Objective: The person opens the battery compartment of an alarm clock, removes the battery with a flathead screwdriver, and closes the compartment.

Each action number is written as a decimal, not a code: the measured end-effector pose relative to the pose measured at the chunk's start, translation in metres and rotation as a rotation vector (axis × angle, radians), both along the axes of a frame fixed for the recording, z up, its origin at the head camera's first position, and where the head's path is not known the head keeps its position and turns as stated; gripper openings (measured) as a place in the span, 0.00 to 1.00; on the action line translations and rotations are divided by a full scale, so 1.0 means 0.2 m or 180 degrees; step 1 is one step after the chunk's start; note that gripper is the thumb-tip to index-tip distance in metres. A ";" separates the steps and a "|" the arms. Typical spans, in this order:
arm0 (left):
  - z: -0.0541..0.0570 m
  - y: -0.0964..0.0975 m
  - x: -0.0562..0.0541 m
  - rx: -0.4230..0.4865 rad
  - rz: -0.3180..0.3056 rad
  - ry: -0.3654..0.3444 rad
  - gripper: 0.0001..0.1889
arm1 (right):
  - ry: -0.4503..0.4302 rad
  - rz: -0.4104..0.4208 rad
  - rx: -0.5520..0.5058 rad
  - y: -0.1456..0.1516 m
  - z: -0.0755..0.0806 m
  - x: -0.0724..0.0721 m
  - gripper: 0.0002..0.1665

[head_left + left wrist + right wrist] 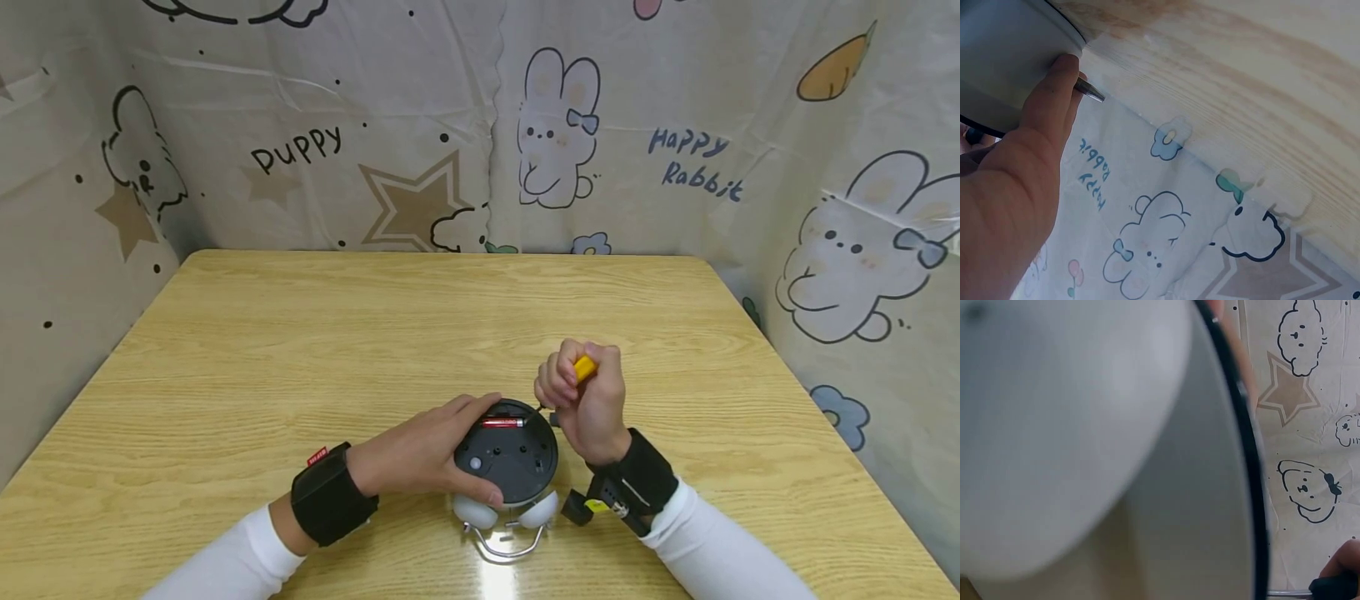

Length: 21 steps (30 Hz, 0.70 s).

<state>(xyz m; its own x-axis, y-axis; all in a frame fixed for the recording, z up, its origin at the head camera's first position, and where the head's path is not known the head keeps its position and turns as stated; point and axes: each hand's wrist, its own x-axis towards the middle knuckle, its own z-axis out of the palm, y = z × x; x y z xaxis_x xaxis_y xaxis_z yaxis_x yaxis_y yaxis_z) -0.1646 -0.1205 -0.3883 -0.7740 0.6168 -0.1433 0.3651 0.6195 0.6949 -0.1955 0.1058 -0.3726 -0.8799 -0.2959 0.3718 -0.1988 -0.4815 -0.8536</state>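
A twin-bell alarm clock (pixel 517 475) lies face down on the table, its black back upward and its bells toward the person. A red battery (pixel 501 423) sits in the slot of its back. My left hand (pixel 431 446) grips the clock's left side, thumb on the back near the bells; in the left wrist view its fingers touch the pale casing (pixel 1004 62). My right hand (pixel 596 408) holds a yellow-handled screwdriver (pixel 585 368), its thin shaft slanting down to the battery's right end. In the right wrist view a bell (pixel 1072 425) hides most of the work.
The wooden table (pixel 337 333) stretches out behind and to both sides of the clock. A printed cloth (pixel 420 100) hangs behind it. The clock's metal handle (pixel 506 552) points toward the person. Black straps (pixel 330 496) circle both wrists.
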 end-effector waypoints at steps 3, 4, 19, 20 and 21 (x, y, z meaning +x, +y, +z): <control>0.00 0.00 0.00 -0.0002 -0.0006 0.0016 0.62 | 0.0117 0.0141 -0.0143 0.00 -0.01 0.00 0.23; 0.00 0.00 0.00 -0.0008 -0.0008 0.0032 0.62 | 0.0153 0.0179 -0.0186 -0.01 -0.01 0.00 0.23; -0.01 0.00 0.00 0.0006 0.0004 0.0074 0.62 | -0.0027 0.0033 -0.0559 -0.01 -0.04 0.00 0.29; -0.01 0.00 0.00 0.0009 0.0003 0.0079 0.62 | -0.0037 0.0015 -0.0561 -0.01 -0.04 0.00 0.29; -0.01 0.00 0.00 0.0010 -0.0001 0.0090 0.62 | -0.0045 0.0000 -0.0562 -0.01 -0.04 0.00 0.29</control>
